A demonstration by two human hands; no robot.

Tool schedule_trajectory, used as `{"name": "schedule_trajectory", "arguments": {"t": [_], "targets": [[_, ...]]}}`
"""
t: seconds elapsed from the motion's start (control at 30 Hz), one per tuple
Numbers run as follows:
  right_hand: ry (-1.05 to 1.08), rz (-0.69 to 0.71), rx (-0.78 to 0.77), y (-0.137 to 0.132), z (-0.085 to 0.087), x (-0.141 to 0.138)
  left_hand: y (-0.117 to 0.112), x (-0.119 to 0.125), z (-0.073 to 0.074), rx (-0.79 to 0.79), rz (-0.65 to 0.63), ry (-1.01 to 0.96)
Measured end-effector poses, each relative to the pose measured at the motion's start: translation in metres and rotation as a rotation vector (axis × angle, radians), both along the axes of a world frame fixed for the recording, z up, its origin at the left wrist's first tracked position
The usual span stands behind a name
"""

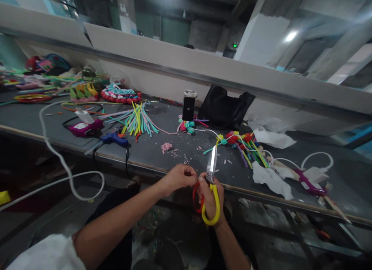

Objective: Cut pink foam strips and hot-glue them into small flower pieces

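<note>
My right hand (218, 194) grips a pair of scissors (212, 165) with one red and one yellow handle. The closed-looking blades point up and away over the table edge. Just to the left, my left hand (180, 177) is pinched, thumb against fingers, close to the right fingertips. Whatever it holds, if anything, is too small to make out. Beyond the hands lies a small heap of pink clippings (166, 146), with scattered bits around it. Farther back, a bunch of colourful fuzzy flowers (186, 125) lies by a black phone-like object (188, 107).
A fan of yellow and teal fuzzy stems (141, 120) lies left, near a blue glue gun (114, 138) and a purple device (85, 127). Red flowers with stems (242, 140), a black bag (225, 107) and crumpled white paper (271, 180) occupy the right. A white cable (59, 153) hangs over the front edge.
</note>
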State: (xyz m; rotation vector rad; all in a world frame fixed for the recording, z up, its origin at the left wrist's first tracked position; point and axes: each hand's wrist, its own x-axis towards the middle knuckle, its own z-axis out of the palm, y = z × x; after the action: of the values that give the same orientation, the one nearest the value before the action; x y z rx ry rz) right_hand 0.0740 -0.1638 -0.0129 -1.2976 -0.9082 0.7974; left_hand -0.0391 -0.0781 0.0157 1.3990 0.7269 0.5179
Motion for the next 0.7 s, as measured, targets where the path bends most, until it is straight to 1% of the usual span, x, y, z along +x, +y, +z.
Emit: {"name": "schedule_trajectory", "arguments": {"t": [0.1, 0.2, 0.3, 0.37, 0.5, 0.7], "targets": [[-0.001, -0.020, -0.006, 0.001, -0.002, 0.001, -0.002, 0.002, 0.001, -0.019, 0.032, -0.032], [-0.023, -0.025, -0.026, 0.001, -0.007, 0.001, -0.001, 0.003, 0.002, -0.056, 0.125, -0.161], [-0.065, 0.046, -0.095, 0.001, -0.011, -0.003, 0.002, 0.003, 0.004, -0.068, 0.219, -0.306], [-0.145, 0.082, -0.117, 0.000, -0.014, -0.008, 0.005, 0.004, 0.004, -0.074, 0.272, -0.357], [-0.312, 0.092, -0.091, 0.001, -0.020, -0.019, 0.009, 0.004, 0.002, -0.093, 0.349, -0.378], [-0.470, 0.062, -0.043, 0.004, -0.020, -0.023, 0.011, 0.004, 0.000, -0.073, 0.390, -0.368]]}}
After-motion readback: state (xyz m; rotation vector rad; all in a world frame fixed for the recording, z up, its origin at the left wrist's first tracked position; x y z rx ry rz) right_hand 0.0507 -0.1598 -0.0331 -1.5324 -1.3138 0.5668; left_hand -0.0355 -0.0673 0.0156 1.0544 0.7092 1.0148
